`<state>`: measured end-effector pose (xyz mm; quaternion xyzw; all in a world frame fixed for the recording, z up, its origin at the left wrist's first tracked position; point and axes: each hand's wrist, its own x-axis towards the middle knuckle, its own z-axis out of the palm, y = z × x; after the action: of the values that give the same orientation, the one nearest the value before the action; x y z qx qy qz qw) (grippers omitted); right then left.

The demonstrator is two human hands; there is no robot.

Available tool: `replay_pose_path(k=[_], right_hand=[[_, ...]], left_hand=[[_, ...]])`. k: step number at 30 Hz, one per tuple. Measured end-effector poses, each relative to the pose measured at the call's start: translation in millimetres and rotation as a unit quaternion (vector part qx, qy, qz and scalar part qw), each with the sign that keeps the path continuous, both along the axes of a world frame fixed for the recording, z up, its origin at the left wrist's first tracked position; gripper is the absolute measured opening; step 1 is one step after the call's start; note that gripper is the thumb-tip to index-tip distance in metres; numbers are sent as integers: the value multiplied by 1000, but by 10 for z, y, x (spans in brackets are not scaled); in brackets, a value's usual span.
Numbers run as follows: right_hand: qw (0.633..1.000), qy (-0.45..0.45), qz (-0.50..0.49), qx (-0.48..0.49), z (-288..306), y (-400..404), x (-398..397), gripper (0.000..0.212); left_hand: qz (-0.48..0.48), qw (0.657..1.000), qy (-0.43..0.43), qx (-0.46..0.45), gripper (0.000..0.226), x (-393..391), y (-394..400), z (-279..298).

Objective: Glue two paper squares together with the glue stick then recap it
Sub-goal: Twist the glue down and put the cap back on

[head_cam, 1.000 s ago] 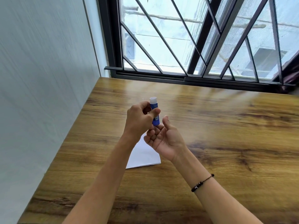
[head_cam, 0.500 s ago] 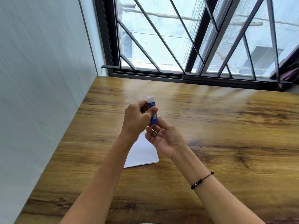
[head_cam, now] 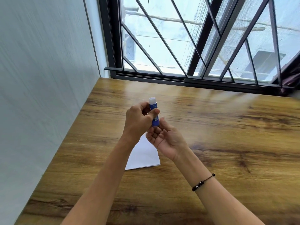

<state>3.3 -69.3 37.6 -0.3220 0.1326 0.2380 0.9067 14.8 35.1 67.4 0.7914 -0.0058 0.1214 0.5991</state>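
Your right hand [head_cam: 165,138] has drawn closer under the glue stick [head_cam: 154,113], fingers loosely curled; left hand [head_cam: 138,120] grips it upright.

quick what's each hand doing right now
Left hand: closed around the glue stick, held upright.
Right hand: open, palm up, fingers at the stick's base.

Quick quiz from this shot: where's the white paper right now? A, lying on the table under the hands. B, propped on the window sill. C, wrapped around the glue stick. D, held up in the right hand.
A: the paper lies flat on the table, partly hidden under both hands, while the left hand grips the glue stick above it.
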Motion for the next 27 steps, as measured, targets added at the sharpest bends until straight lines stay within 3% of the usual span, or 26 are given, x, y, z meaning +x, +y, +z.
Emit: replay_pose_path(k=[3,7,11,15,19,20,23,24,25,27], right_hand=[[1000,11,10,21,6,18,-11,50],[1000,-9,-6,7,10,25,4,30],[998,-47,-21,-37,-19,7,8,26],[967,-157,23,-199,47,-115,11,20],[859,-272,7,-433,145,-328,54,11],[814,-299,-7,-497,158,-385,70,11],[611,-379,3,-694,141,-530,124,10],[563,-390,29,-728,119,-563,142,10],[535,-395,58,-745,83,-588,155,13],[521,-397,113,-748,-9,-603,155,23]], left_hand=[[2,1000,3,-2,16,-1,0,-5],[-3,1000,11,-11,15,2,4,-16],[-6,1000,18,-10,12,5,-8,-21],[-40,999,15,-4,13,16,39,7],[-77,995,8,57,17,65,160,2],[-82,994,13,69,17,71,190,-15],[-102,989,55,94,13,76,276,-94],[-106,987,72,100,11,79,301,-117],[-110,984,87,106,9,83,323,-135],[-115,981,108,109,9,93,353,-161]])
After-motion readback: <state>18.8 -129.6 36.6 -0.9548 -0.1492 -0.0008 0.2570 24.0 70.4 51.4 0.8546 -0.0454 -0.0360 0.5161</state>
